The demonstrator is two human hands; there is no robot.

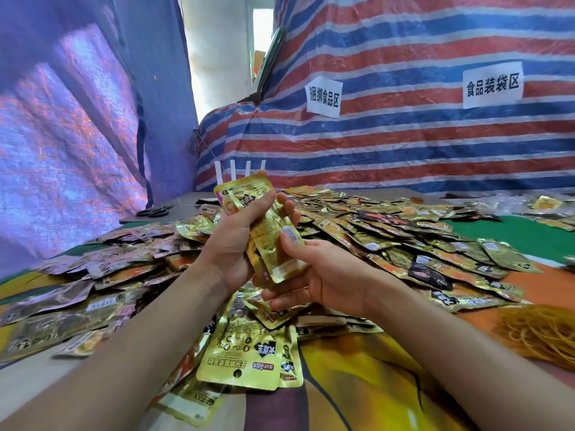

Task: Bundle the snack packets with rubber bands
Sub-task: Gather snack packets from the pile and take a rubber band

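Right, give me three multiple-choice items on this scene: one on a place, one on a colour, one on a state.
1. Where is the rubber band heap?
A. Table's right edge
B. Beside the scissors
C. Hanging on the tarp

2. What colour is the held stack of packets?
A. Gold
B. Blue
C. White

3. How is the stack held?
A. By both hands
B. Lying untouched
C. Already banded

Answers:
1 A, the heap lies far right.
2 A, the foil is gold.
3 A, left hand and right hand grip it; no band shows.

Makeshift food-packing workshop: striped tarp walls [420,135] w/ paper zone signs [492,84], table heaped w/ gold snack packets [389,241], rubber-band pile [541,334] at the right.
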